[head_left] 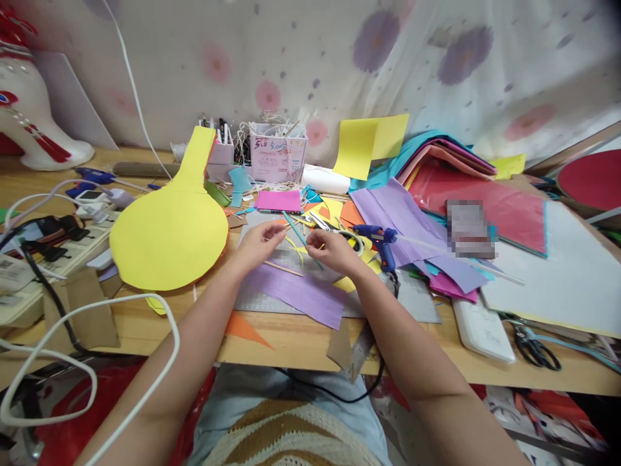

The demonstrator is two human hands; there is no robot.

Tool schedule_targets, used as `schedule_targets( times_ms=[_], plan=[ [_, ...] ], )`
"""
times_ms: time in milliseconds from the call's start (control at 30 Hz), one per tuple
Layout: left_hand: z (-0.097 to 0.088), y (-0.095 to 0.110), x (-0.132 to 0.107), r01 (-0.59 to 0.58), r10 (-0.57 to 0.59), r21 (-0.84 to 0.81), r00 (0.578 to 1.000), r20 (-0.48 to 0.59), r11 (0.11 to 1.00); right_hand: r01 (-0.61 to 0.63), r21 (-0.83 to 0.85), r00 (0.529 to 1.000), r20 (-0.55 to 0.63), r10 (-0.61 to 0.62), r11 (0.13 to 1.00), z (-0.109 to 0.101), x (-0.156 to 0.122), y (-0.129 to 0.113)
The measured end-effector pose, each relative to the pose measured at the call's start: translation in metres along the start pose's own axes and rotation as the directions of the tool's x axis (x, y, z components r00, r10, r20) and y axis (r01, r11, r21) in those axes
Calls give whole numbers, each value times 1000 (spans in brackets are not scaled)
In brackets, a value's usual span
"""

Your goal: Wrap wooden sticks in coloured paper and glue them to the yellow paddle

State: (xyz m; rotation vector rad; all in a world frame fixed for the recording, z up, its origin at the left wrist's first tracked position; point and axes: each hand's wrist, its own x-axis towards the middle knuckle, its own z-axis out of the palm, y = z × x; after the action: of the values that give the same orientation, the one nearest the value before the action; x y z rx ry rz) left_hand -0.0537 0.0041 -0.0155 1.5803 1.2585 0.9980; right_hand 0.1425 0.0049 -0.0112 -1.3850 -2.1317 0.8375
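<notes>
My right hand pinches a thin teal stick over the middle of the table. The stick slants up and left, passing close to the fingertips of my left hand. My left thumb and fingers are drawn together; whether they touch the stick or hold something small I cannot make out. Below both hands lies a purple paper strip on a grey cutting mat, with a thin wooden stick at its upper edge. Yellow paper scraps lie beside my right hand.
A large yellow paddle-shaped cutout lies left. Right of my hands are a blue glue gun, purple paper, a white power bank and black scissors. A box stands behind. A white cable loops over the left front.
</notes>
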Motion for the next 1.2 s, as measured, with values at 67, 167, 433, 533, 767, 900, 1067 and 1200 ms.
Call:
schedule_targets(
  times_ms=[67, 167, 433, 533, 767, 900, 1067, 1200],
  plan=[
    [8, 2, 1, 72, -60, -316, 997, 48, 946, 36, 283, 993, 99, -67, 959, 1, -1, -5],
    [12, 1, 3, 82, -74, -521, 997, 36, 849, -37, 506, 962, 251, -106, 862, 5, -2, -9],
    [9, -2, 6, 28, -168, -464, 950, -264, 885, -198, 633, 927, 369, -67, 749, 10, -1, -6],
    [14, -1, 6, 5, -165, -521, 951, -262, 854, -202, 662, 935, 351, -60, 722, 14, 1, -5],
    [17, 8, 15, -166, -306, -846, 883, -357, 507, -122, 528, 922, 374, -102, 841, 24, -3, -16],
    [13, 14, 22, -207, -290, -934, 911, -293, 292, -23, 372, 980, 190, -52, 928, 38, -3, -27],
    [10, 17, 24, -195, -267, -949, 928, -260, 247, -83, 439, 993, 114, 36, 895, 50, -1, -30],
    [23, 16, 23, -172, -276, -951, 930, -242, 256, -222, 688, 968, 239, 73, 691, 47, 1, -30]
  ],
)
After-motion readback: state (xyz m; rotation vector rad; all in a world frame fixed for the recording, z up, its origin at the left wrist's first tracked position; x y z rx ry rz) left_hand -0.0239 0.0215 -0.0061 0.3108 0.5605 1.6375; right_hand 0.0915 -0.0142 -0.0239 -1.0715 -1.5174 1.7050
